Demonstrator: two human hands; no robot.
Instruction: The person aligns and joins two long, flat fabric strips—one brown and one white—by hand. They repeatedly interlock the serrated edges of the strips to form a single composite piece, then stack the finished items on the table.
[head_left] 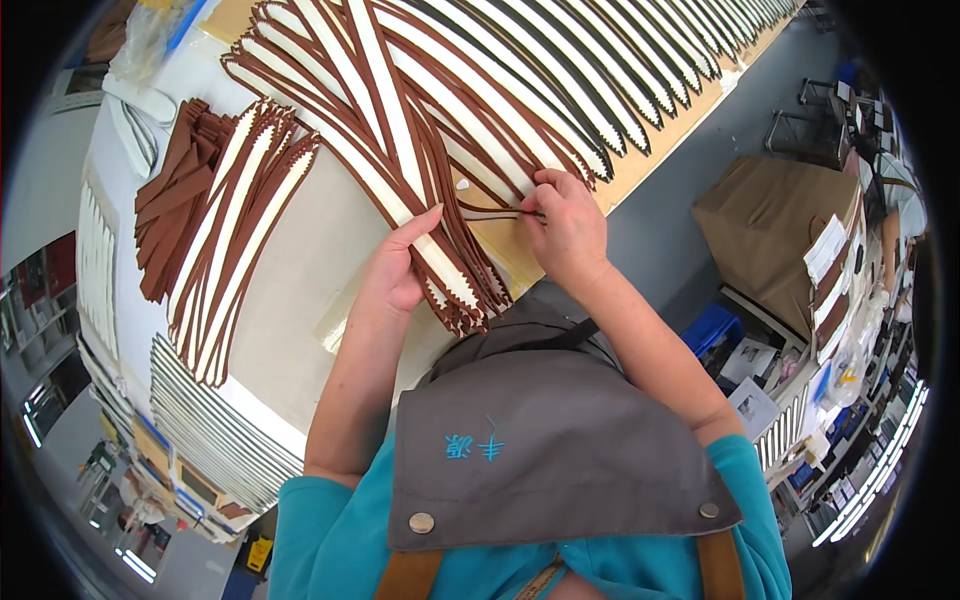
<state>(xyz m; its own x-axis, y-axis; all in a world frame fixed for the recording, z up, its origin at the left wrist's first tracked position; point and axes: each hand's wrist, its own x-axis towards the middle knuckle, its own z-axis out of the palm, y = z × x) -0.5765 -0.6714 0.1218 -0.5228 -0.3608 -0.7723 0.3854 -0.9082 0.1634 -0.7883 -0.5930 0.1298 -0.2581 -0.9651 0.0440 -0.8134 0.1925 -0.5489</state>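
My left hand is closed round the lower end of a bundle of long brown-and-white strips with zigzag-cut ends, its thumb lying across the top strip. Beside it, my right hand pinches a thin brown strip, seen edge-on, that runs from the bundle to my fingertips. Under and beyond my right fingers, more brown-edged white strips are spread in a row on the table. Past them lies a row of black-edged white strips.
To the left lie a pile of plain brown strips and a smaller brown-and-white bundle. Rows of pale strips line the table's near left side. A large brown box and a blue bin stand to the right, off the table.
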